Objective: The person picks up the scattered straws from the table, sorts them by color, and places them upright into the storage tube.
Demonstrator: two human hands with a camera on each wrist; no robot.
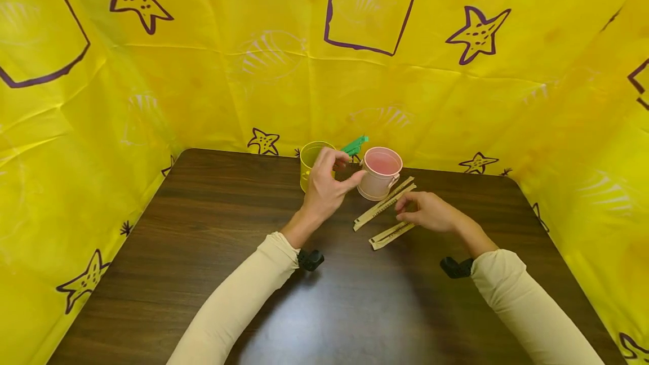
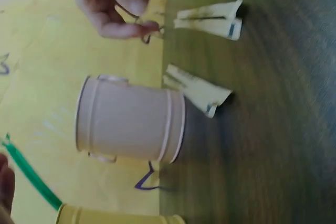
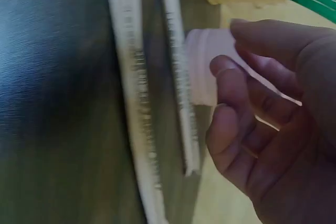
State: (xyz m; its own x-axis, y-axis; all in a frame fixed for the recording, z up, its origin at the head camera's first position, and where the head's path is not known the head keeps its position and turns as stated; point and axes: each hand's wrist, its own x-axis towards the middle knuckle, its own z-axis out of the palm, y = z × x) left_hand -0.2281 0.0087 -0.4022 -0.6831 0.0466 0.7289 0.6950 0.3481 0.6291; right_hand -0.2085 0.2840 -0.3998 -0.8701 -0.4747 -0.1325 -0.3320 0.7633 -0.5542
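My left hand (image 1: 324, 187) is in front of the yellow bucket (image 1: 307, 170), its thumb and fingers apart with nothing between them. Long green strips (image 1: 355, 145) stick out of that bucket's top. Right of it stands a pink bucket (image 1: 376, 185) with a small side handle, close to the left thumb. My right hand (image 1: 430, 211) hovers by slim tan paper packets (image 1: 383, 207), fingers loosely bent and holding nothing. Another packet bundle (image 1: 390, 235) lies nearer me, partly under the right hand. Printed lettering shows on a packet (image 3: 137, 77) in the right wrist view.
The dark wood-grain table (image 1: 203, 230) carries all of this. Yellow sheeting (image 1: 213, 89) with purple starfish drawings rises behind the table and on both sides. The buckets stand near the table's back edge, close to the sheeting.
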